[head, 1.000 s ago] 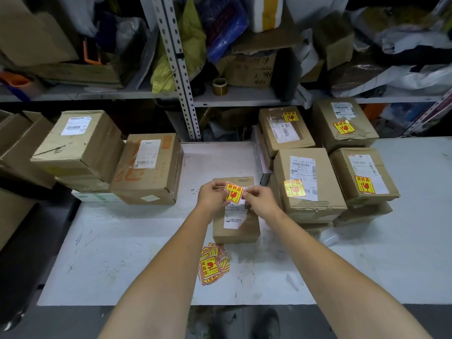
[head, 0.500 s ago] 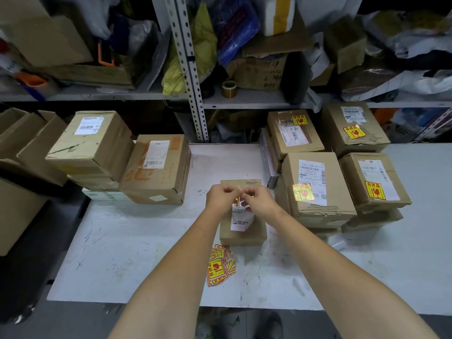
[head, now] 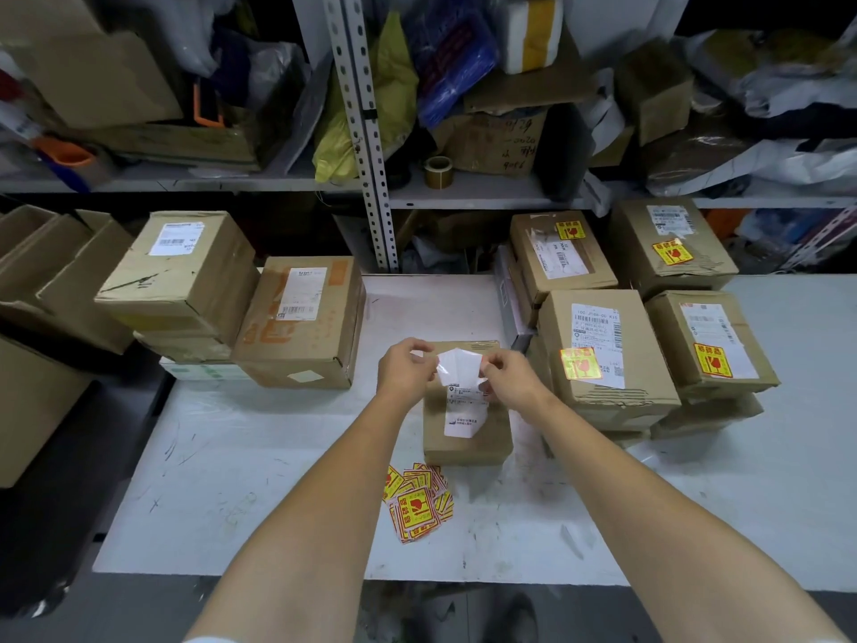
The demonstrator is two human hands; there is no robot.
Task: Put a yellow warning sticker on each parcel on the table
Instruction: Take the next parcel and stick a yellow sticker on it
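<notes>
Fingers (head: pixel 423 349) of the left hand (head: pixel 404 371) and right hand (head: pixel 512 380) are pinching opposite edges of a sticker (head: pixel 458 368), its white back facing the camera, just above the small parcel (head: pixel 468 440) lying on the tabletop (head: pixel 241 457). Seemingly the person is peeling off the backing; the next move is calling for laying the yellow face up on bare cardboard beside the shipping label (head: pixel 463 413) and pressing it flat. Two unstickered parcels (head: pixel 301 327) are waiting at the left, the sticker pile (head: pixel 417 501) lying nearby
</notes>
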